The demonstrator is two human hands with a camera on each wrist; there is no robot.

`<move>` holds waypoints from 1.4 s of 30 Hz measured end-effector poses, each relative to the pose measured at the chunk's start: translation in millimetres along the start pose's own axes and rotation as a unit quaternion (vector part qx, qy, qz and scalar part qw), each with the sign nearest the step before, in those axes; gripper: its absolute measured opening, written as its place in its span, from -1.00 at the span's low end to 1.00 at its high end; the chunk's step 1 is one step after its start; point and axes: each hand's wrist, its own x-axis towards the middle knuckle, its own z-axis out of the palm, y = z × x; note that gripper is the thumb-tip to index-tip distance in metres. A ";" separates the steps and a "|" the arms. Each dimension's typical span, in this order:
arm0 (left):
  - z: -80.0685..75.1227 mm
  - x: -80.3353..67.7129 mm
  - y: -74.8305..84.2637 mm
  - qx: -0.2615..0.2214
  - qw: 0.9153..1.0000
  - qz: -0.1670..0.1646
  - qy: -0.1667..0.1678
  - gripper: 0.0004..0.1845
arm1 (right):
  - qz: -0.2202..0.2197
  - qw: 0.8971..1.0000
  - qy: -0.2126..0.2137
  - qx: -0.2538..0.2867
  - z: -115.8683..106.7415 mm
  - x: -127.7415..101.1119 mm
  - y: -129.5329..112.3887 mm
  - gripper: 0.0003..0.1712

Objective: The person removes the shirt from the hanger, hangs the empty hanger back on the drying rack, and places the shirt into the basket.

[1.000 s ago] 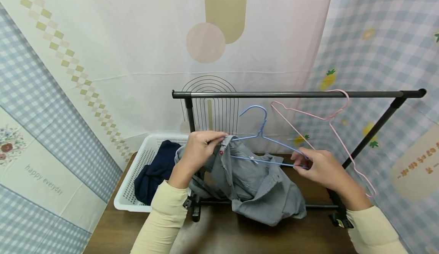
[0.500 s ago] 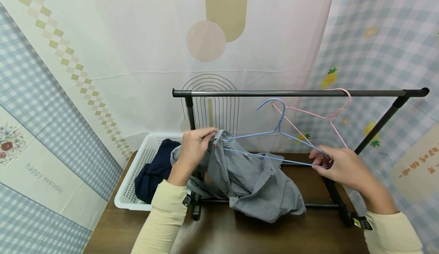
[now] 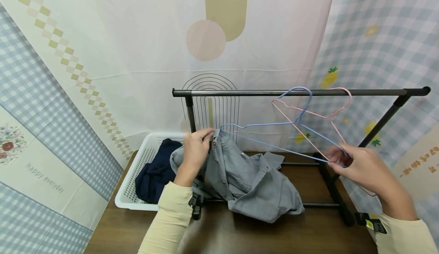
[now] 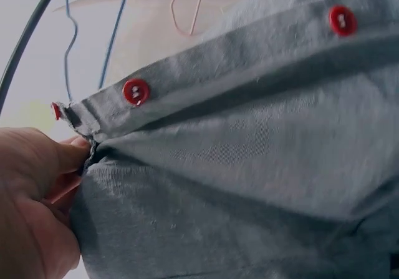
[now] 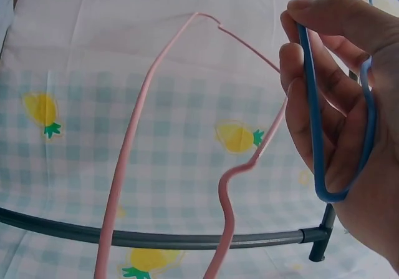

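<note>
My left hand [image 3: 196,147] pinches the collar edge of a grey shirt [image 3: 253,181] with red buttons [image 4: 136,92]; the shirt lies heaped on the brown table. My right hand [image 3: 356,164] grips the right corner of a blue wire hanger [image 3: 274,135], whose far left tip lies at the shirt's collar. In the right wrist view my fingers [image 5: 324,98] curl round the blue hanger [image 5: 315,141]. Its hook rises to the black rail [image 3: 240,92]. A pink wire hanger [image 3: 315,114] hangs on that rail just behind the blue one.
A white perforated basket [image 3: 132,187] at the left holds a dark navy garment [image 3: 154,176]. The black rack's legs and clamps stand on the brown table [image 3: 223,238]. Patterned cloth backdrops close in the left, back and right.
My right hand has carried the blue hanger up and to the right, its hook now reaching the rail beside the pink hanger. My left hand keeps its hold on the shirt collar.
</note>
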 end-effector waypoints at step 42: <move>115.9 -128.0 37.1 -0.129 0.925 -0.036 -0.356 -0.76 | 0.172 0.974 0.126 -0.077 36.0 -25.1 -9.1 -0.81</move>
